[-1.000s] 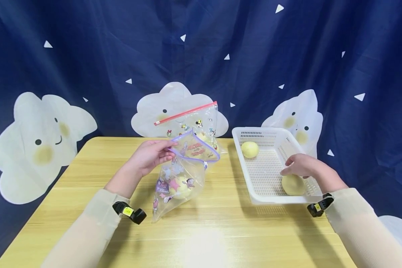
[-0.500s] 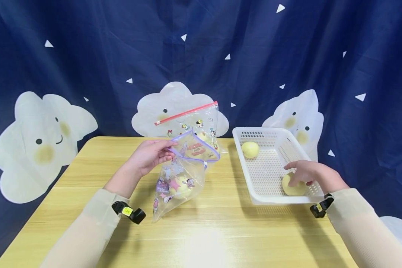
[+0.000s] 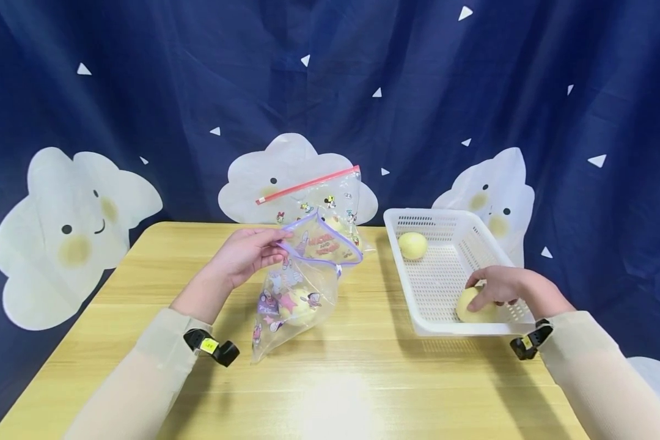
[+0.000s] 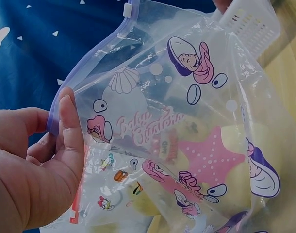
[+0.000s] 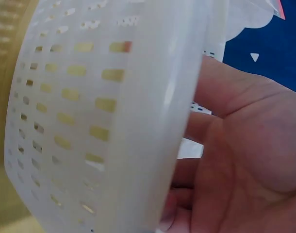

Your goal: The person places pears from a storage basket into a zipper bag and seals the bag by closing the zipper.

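Observation:
My left hand (image 3: 253,253) pinches the purple zip edge of a clear zip bag (image 4: 206,107) printed with pink stars and cartoon shells. The bag's mouth gapes toward the right, and a pale yellow round fruit shows through its lower part. Inside the white plastic basket (image 3: 434,287), my right hand (image 3: 500,286) grips another pale yellow fruit (image 3: 464,308) at the near right corner, thumb on its front side. The right wrist view has the basket's perforated wall hiding most of that fruit and the fingertips.
One more yellow fruit (image 3: 413,245) lies in the basket's back left corner. Behind the purple-edged bag stands a second clear zip bag (image 3: 335,189) with a red zip, fruit visible inside. A dark blue curtain (image 3: 330,91) hangs behind the wooden table (image 3: 363,360).
My right hand has lowered onto the fruit in the basket; its thumb and fingers have closed around it, and the fruit has shifted slightly left. The left hand and bag stay put.

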